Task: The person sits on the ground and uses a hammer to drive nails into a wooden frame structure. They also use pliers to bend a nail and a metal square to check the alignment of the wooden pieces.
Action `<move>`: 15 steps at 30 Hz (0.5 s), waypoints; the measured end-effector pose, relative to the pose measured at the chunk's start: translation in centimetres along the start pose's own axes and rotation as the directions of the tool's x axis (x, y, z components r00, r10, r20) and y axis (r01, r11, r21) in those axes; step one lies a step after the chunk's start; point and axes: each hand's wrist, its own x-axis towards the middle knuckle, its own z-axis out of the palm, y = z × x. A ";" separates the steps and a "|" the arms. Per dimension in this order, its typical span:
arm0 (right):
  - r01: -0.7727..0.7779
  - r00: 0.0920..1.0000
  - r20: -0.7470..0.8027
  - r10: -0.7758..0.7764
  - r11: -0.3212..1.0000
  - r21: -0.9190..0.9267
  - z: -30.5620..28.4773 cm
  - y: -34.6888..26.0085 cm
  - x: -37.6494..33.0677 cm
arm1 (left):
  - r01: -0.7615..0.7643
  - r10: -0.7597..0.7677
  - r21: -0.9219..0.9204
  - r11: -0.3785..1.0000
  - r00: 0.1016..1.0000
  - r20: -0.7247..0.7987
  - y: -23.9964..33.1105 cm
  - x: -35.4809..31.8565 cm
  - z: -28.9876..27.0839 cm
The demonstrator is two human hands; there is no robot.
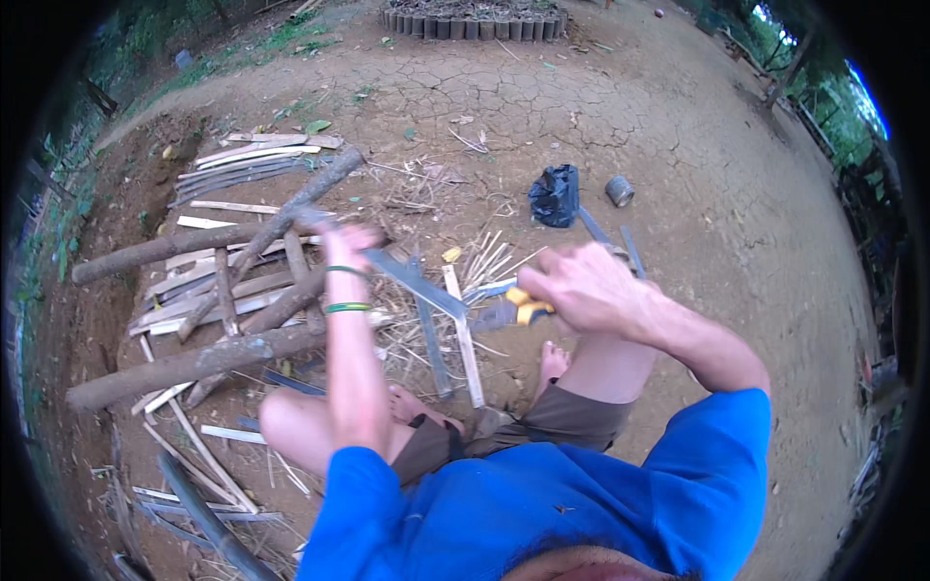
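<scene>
My left hand [347, 242] grips one end of a long flat grey strip of split wood [412, 279] that slants down to the right. Two green bands circle that wrist. My right hand [578, 284] is closed around a tool with a yellow and black handle [521, 308], its blade end meeting the strip near the middle. I sit low on bare earth with my knees bent and my bare feet [552, 363] below the strip. Cut slats [463, 334] lie under my hands.
Rough logs [194, 363] and a heap of split slats [247, 160] lie to the left. More strips lie at the lower left [199, 465]. A black bag [555, 194] and a small metal can [620, 191] sit on cracked dirt beyond. A ring of posts [475, 24] stands far off.
</scene>
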 end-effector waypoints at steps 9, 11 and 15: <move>-0.427 0.863 -0.211 0.459 0.886 0.182 -0.8 7.0 -1.6 | -0.321 0.220 0.770 0.552 0.946 0.237 -7.7 -7.7 9.1; -0.374 0.883 -0.173 0.436 0.877 0.300 -0.4 5.6 0.3 | -0.422 0.249 0.766 0.485 0.906 0.341 -8.6 -8.2 9.4; -0.307 0.847 -0.159 0.507 0.711 0.633 1.1 3.1 2.6 | -0.579 0.300 0.745 0.331 0.814 0.498 -10.1 -9.5 10.7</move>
